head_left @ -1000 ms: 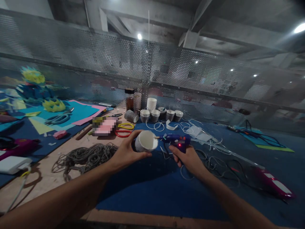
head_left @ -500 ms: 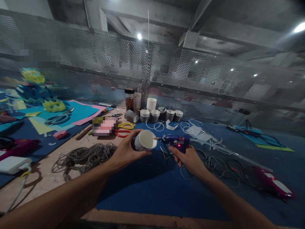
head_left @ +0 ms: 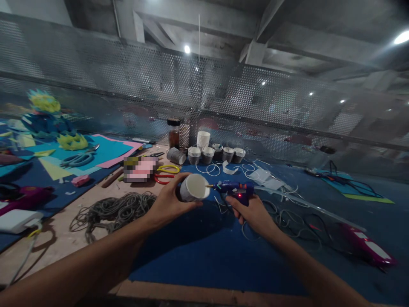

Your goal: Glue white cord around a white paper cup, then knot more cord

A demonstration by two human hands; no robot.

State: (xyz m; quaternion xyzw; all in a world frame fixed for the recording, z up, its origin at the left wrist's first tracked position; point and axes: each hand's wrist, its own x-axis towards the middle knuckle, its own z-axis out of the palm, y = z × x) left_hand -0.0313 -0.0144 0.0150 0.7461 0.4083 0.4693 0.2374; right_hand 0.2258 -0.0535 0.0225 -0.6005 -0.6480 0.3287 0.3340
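My left hand (head_left: 171, 198) is wrapped round a paper cup (head_left: 188, 189) with a grey outer wall, tilted so its white inside faces right. In my right hand (head_left: 251, 209) is a blue hot glue gun (head_left: 236, 186) with a lit red light. The gun's metal nozzle points left and sits at the cup's right rim; whether it touches I cannot tell. A clear glue stick (head_left: 287, 196) trails from the gun's rear. Both hands are above the blue mat (head_left: 204, 256).
Several grey-wrapped cups (head_left: 194, 155) stand at the back beside a jar (head_left: 173, 134). Tangled grey cord (head_left: 121, 211) lies left, near red and yellow scissor handles (head_left: 166, 175). Loose white cord (head_left: 212, 168) lies behind the gun. A purple device (head_left: 367, 247) rests at right; coloured paper (head_left: 111, 149) lies far left.
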